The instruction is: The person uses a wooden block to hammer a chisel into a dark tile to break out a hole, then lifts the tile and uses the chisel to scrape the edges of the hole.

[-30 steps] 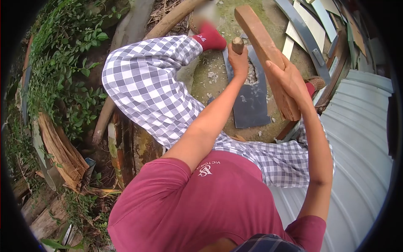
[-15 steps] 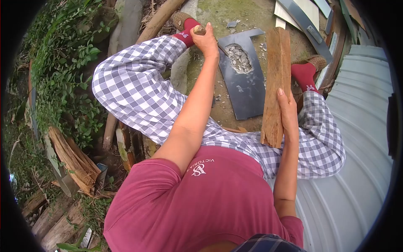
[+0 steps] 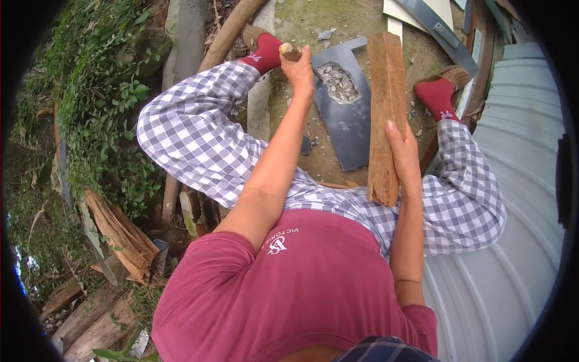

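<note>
My left hand (image 3: 297, 73) is closed around a tool with a round wooden handle (image 3: 291, 52); the rest of the tool is mostly hidden. My right hand (image 3: 403, 151) grips the lower part of a long, rough wooden block (image 3: 387, 102), thumb on its upper face. The block lies lengthwise between my legs, its near end by my right thigh. Between the two hands, a dark grey slab (image 3: 347, 123) rests on the ground, with a ragged hollow (image 3: 339, 83) full of grey chips.
Grey corrugated sheet (image 3: 500, 199) spreads at the right. Flat panels (image 3: 446, 36) lie at the upper right. A round log (image 3: 232, 33) and a concrete strip (image 3: 181, 42) are at the upper left. Split wood (image 3: 120, 235) and leafy plants (image 3: 108, 108) are at the left.
The wooden block and my right hand have shifted slightly left and up in the view. The ground and slab have shifted too, as the camera moved a little. Both hands keep their holds.
</note>
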{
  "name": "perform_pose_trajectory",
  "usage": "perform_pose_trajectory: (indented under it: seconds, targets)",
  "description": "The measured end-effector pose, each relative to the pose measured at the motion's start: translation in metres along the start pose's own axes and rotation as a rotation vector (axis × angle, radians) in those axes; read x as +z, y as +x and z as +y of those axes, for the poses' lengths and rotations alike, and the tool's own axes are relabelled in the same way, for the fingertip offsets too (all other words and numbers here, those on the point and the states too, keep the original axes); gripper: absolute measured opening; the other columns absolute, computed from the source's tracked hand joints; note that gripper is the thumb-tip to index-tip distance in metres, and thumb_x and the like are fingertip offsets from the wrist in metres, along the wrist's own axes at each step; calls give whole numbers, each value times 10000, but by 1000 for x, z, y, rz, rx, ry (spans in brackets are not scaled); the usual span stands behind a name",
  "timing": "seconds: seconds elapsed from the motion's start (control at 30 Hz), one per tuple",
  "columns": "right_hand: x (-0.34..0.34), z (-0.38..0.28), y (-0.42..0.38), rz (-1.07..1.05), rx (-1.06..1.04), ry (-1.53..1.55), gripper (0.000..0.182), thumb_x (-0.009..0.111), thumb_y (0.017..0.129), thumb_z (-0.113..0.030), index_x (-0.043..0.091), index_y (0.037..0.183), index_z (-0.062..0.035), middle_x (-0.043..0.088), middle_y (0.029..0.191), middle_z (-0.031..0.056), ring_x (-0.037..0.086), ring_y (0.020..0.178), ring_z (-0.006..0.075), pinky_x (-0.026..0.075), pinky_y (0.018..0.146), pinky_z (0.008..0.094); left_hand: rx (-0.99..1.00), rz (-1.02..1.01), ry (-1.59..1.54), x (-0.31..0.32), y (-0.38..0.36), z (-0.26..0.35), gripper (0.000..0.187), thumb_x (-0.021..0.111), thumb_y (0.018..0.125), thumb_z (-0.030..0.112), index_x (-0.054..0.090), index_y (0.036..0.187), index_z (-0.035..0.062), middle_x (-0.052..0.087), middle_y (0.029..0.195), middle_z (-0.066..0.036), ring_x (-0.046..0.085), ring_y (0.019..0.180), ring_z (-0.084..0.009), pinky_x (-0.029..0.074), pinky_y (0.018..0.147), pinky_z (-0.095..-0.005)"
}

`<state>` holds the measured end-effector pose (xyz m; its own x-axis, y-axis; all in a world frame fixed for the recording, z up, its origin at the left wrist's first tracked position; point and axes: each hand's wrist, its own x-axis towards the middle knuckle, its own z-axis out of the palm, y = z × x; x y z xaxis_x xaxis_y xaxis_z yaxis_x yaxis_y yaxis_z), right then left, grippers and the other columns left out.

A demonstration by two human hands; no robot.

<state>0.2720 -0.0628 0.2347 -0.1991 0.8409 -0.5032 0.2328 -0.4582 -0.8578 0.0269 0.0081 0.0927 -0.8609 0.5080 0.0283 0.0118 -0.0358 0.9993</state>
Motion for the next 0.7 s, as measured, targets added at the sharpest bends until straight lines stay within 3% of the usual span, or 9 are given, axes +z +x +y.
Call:
perform_pose_trajectory:
  seconds: [0.17, 0.23, 0.33, 0.43, 0.57, 0.7]
  targets:
    - [-5, 2, -1, 36, 12, -10, 526, 558, 888, -371, 505, 1234, 21, 606, 1051, 134, 569, 945, 175, 444, 826, 316, 47, -50, 22, -1, 1, 0, 203, 699, 777, 91, 532, 892, 70, 559, 789, 2, 526, 688, -102, 442, 629, -253]
    - [-6, 2, 1, 34, 5, -17, 536, 557, 885, -383, 506, 1235, 19, 609, 1049, 139, 572, 946, 182, 444, 825, 318, -97, -284, -8, -6, 5, 9, 139, 687, 782, 79, 558, 833, 70, 556, 743, 14, 519, 657, -83, 438, 605, -249]
    - [-4, 3, 1, 29, -1, -43, 557, 557, 877, -406, 508, 1237, 16, 615, 1044, 148, 578, 946, 192, 446, 822, 321, -122, -436, 2, -5, 13, 16, 111, 683, 785, 75, 572, 789, 72, 564, 719, 22, 518, 637, -66, 431, 579, -238]
    - [0, 1, 1, 7, 5, -61, 572, 560, 871, -419, 507, 1240, 15, 618, 1037, 151, 583, 939, 196, 448, 818, 324, -25, -527, 158, 6, 4, 15, 135, 704, 769, 83, 577, 811, 64, 589, 729, 20, 540, 663, -61, 431, 578, -220]
    - [3, 5, 2, -29, 9, -79, 574, 563, 869, -419, 504, 1247, 8, 620, 1036, 146, 587, 930, 194, 451, 813, 325, 74, -527, 170, 15, -10, 15, 181, 723, 753, 93, 567, 840, 64, 584, 735, 22, 540, 664, -64, 439, 589, -230]
    - [2, 5, -2, 7, 19, -87, 572, 563, 869, -416, 500, 1253, 3, 619, 1031, 137, 586, 921, 190, 452, 807, 323, -179, -283, -147, -17, 31, -8, 165, 686, 764, 47, 545, 844, 82, 575, 748, -2, 550, 658, -102, 450, 611, -259]
